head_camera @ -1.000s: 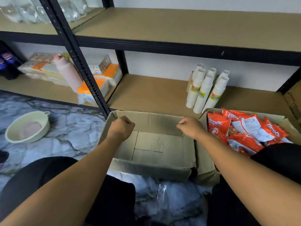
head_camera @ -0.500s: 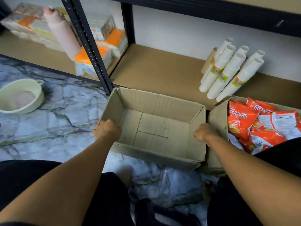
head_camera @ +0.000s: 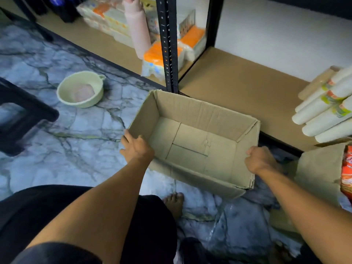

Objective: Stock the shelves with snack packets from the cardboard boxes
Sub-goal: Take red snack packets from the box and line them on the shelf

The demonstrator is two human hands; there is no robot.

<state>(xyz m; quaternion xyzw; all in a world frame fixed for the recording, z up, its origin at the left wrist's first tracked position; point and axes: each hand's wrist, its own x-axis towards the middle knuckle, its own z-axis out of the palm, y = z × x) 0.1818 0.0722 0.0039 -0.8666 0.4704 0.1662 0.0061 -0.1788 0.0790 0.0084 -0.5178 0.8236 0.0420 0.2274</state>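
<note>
An empty cardboard box (head_camera: 207,119) sits on the marble floor in front of the bottom shelf (head_camera: 243,86). My left hand (head_camera: 136,148) grips its left wall near the front corner. My right hand (head_camera: 260,159) grips the right wall. At the right edge a second cardboard box (head_camera: 316,174) holds red snack packets (head_camera: 347,172), mostly cut off by the frame.
Stacks of white paper cups (head_camera: 323,115) lie on the bottom shelf at right. A black shelf post (head_camera: 168,44) stands just behind the box. Tissue packs (head_camera: 158,60) fill the left shelf. A pale green basin (head_camera: 82,92) and a black stool (head_camera: 21,115) stand on the floor at left.
Both hands moved from the box's far rim to its side walls. The box has shifted left and away from the packet box, and my view has swung left and down.
</note>
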